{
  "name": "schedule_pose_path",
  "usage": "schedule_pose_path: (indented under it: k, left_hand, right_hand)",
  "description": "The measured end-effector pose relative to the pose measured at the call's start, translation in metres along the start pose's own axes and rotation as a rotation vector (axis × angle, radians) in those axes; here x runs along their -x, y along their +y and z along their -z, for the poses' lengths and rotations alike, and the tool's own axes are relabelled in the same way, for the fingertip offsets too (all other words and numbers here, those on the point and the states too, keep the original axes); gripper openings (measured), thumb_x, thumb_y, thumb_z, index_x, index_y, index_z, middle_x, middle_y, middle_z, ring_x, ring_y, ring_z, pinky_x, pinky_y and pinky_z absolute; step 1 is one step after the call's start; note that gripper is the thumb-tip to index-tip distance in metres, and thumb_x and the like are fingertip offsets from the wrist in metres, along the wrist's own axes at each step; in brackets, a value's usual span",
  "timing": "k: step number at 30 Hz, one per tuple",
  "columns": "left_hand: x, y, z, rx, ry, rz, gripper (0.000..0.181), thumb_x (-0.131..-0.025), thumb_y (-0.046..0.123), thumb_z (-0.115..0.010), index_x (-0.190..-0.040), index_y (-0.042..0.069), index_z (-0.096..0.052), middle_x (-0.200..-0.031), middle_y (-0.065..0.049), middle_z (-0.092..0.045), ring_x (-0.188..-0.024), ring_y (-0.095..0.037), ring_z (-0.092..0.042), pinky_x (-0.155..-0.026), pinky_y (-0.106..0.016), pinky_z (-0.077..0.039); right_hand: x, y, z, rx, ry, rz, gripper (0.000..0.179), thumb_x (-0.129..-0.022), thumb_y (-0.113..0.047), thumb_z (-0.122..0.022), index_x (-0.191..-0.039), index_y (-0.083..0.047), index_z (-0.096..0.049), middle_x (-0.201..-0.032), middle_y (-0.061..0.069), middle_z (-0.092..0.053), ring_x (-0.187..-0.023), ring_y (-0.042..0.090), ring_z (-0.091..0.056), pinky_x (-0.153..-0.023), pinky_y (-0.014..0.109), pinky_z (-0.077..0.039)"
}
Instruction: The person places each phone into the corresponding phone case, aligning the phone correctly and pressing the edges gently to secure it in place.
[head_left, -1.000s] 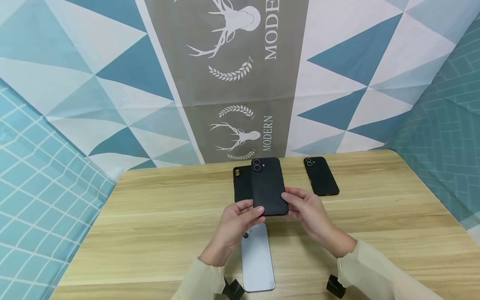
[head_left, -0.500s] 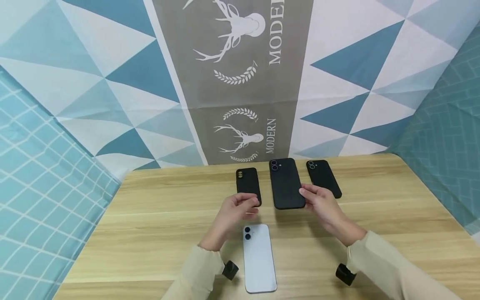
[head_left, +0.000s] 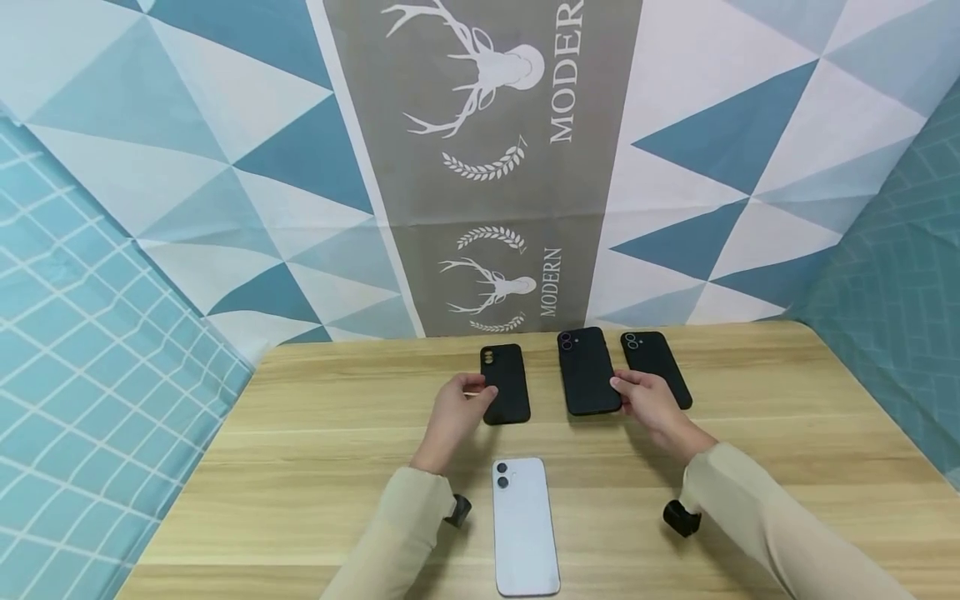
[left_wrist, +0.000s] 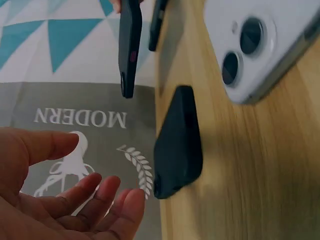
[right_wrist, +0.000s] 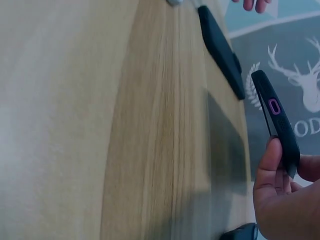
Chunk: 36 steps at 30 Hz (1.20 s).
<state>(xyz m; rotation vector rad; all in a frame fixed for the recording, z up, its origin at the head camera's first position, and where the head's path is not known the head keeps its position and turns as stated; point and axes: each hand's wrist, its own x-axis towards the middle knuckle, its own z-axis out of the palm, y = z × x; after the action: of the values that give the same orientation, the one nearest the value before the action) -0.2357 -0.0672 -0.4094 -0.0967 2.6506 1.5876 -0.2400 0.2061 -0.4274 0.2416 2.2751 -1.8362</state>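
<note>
My right hand point(head_left: 656, 410) pinches a black phone case point(head_left: 588, 373) by its right edge. The right wrist view shows this case point(right_wrist: 276, 117) tilted above the table, with a purple ring round its port hole; whether a phone is inside, I cannot tell. Near another black phone case point(head_left: 507, 385), whose camera holes show wood colour, is my left hand point(head_left: 453, 418). In the left wrist view that hand point(left_wrist: 65, 200) has loose, spread fingers holding nothing, apart from the case point(left_wrist: 177, 145). Between my forearms lies a white phone point(head_left: 527, 529), back up.
A further black phone case point(head_left: 656, 363) lies at the back right, just beyond my right hand. All of this is on a light wooden table point(head_left: 322, 467). Patterned cloth point(head_left: 517, 167) hangs behind the table's back edge. A black wrist device point(head_left: 681, 518) sits by my right sleeve.
My left hand let go of the held case and moved left, beside the left case. My right hand carried the held case rightward and lower, towards the case at the back right.
</note>
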Motion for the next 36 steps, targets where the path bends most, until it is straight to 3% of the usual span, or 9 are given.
schedule_pose_path:
  k: [8,14,22,27,30,36]
  left_hand:
    - [-0.014,-0.005,-0.007,-0.085,0.032,0.031,0.041,-0.088,0.022,-0.063,-0.119,-0.002,-0.055,-0.110,-0.017,-0.060,-0.095,-0.026,-0.059,-0.081,-0.037,-0.053]
    - [-0.024,-0.006,-0.016,-0.146,0.019,0.020,0.045,-0.087,0.022,-0.065,-0.121,-0.005,-0.054,-0.110,-0.020,-0.060,-0.096,-0.028,-0.057,-0.083,-0.039,-0.052]
    - [-0.032,-0.003,-0.026,-0.245,0.028,0.033,0.057,-0.082,0.026,-0.071,-0.124,-0.006,-0.051,-0.120,-0.024,-0.056,-0.112,-0.035,-0.055,-0.093,-0.044,-0.049]
    - [-0.037,-0.003,-0.032,-0.294,0.044,0.053,0.066,-0.079,0.028,-0.074,-0.127,-0.009,-0.047,-0.123,-0.028,-0.049,-0.115,-0.041,-0.048,-0.098,-0.048,-0.046]
    - [-0.039,-0.003,-0.035,-0.330,0.059,0.076,0.076,-0.075,0.030,-0.078,-0.129,-0.011,-0.044,-0.122,-0.030,-0.046,-0.114,-0.043,-0.045,-0.097,-0.048,-0.046]
    - [-0.043,-0.003,-0.041,-0.425,0.064,0.083,0.085,-0.067,0.031,-0.084,-0.129,-0.011,-0.044,-0.120,-0.027,-0.049,-0.115,-0.041,-0.043,-0.097,-0.045,-0.045]
  right_hand:
    - [-0.016,0.008,0.004,0.026,0.020,-0.031,0.046,-0.100,-0.014,-0.040,-0.139,0.009,-0.033,-0.122,0.020,-0.053,-0.075,0.003,-0.054,-0.069,0.020,-0.053]
    - [-0.022,0.012,0.006,0.019,0.029,-0.041,0.047,-0.100,-0.013,-0.039,-0.140,0.011,-0.031,-0.133,0.030,-0.044,-0.075,0.001,-0.054,-0.066,0.019,-0.054]
    - [-0.029,0.013,0.006,0.056,0.046,-0.047,0.045,-0.100,-0.010,-0.039,-0.138,0.012,-0.033,-0.133,0.031,-0.043,-0.072,0.004,-0.055,-0.062,0.021,-0.055]
    - [-0.031,0.005,0.007,0.170,0.058,-0.042,0.043,-0.098,-0.011,-0.043,-0.135,0.013,-0.038,-0.134,0.033,-0.043,-0.067,0.008,-0.060,-0.062,0.025,-0.056]
    - [-0.031,0.004,0.007,0.270,0.030,-0.038,0.045,-0.097,-0.013,-0.046,-0.134,0.013,-0.040,-0.134,0.033,-0.043,-0.077,0.017,-0.064,-0.064,0.028,-0.057]
    - [-0.029,0.004,0.003,0.508,0.035,-0.003,0.051,-0.090,-0.019,-0.058,-0.128,0.014,-0.045,-0.115,0.029,-0.056,-0.086,0.029,-0.064,-0.067,0.033,-0.055]
